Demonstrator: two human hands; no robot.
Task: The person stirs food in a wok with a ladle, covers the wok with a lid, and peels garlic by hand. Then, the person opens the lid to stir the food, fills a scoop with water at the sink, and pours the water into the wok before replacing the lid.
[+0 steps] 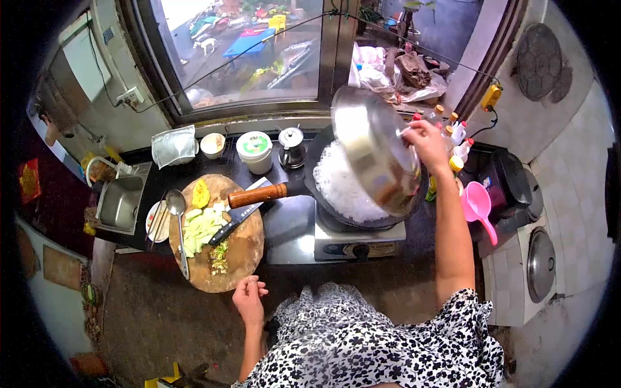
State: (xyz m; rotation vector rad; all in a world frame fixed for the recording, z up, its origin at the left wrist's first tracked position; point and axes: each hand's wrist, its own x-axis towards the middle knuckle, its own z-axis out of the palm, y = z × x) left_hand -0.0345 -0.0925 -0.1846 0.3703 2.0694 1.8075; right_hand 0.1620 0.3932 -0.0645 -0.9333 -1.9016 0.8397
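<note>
**Metal lid held tilted over the frothing wok**

The metal lid (372,152) was held by the right hand (427,142), its fingers closed around the knob. It was tilted over the right part of the wok (318,147), which was left partly uncovered; whether its edge was touched by the rim could not be told. White froth (343,187) was seen inside the wok, which was supported by a stove (325,246) on the dark tabletop (284,226).

The left hand (249,299) was held low, in front and to the left of the wok, just beside the near edge of a round cutting board (249,252). Its fingers were loosely curled, half open, with nothing seen in their hold.

Left of the wok, the board was partly overhung by the wok's wooden handle (262,194). On it were laid a knife (225,231), pale green slices (199,226), a yellow piece (201,191), finely chopped bits (220,258) and a metal ladle (176,204). Behind the board, left of the wok, a white tub (254,158) and a small metal pot (292,150) were placed side by side. Bottles (460,134) were clustered right of the wok, with a pink scoop (477,202) set beyond them.
</note>
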